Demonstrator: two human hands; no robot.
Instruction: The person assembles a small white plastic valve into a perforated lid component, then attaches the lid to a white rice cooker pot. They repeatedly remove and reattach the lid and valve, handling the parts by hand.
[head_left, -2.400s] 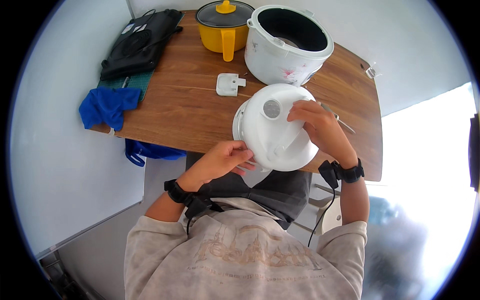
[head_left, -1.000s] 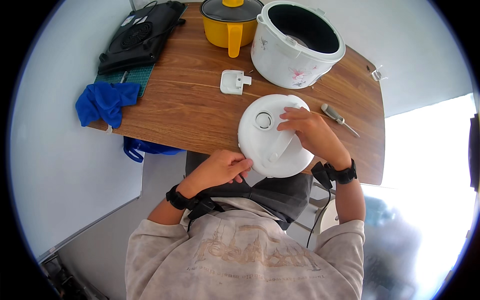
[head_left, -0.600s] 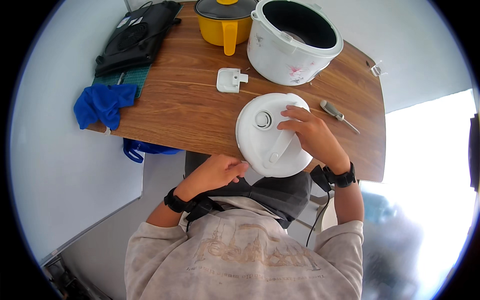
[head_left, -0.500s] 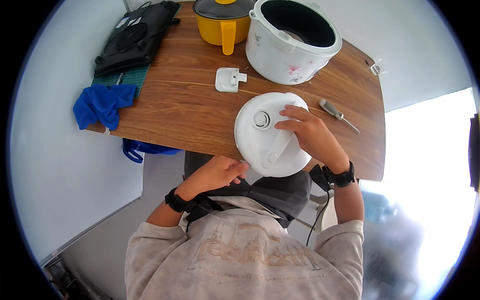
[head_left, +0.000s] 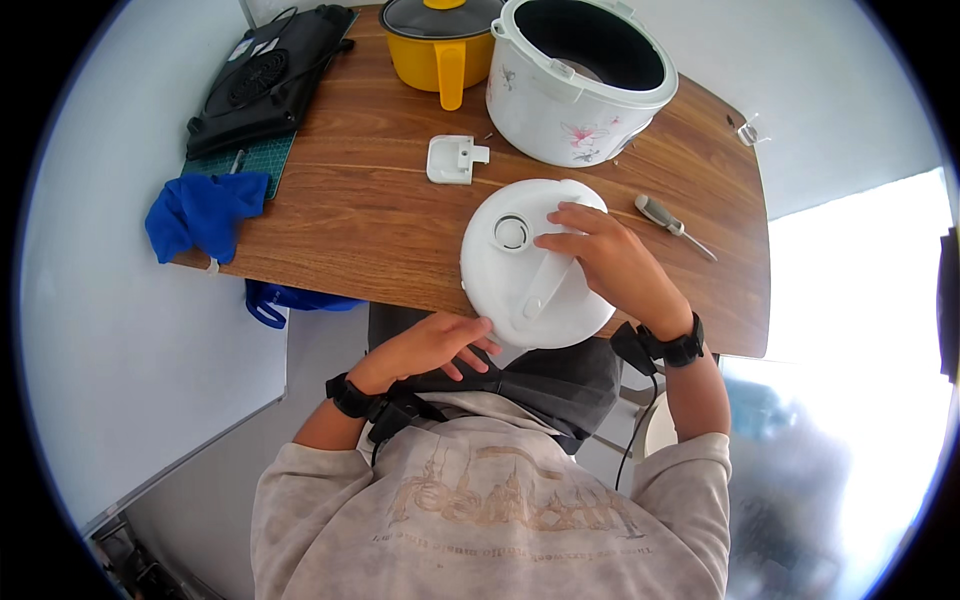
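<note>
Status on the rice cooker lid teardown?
Done: round white plastic lid is off the white flowered rice cooker body; a small white plastic piece lies apart. In hand: right hand rests on the lid, left hand at its near rim. Left: grey-handled screwdriver lies untouched.

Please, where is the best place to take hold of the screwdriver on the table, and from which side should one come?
Probably the thick grey handle of the screwdriver, from above, fingers across it. It lies flat on the table to the right of the white lid, thin shaft pointing to the right edge, with free wood around it. The right hand rests on the lid, nearest to it.
</note>
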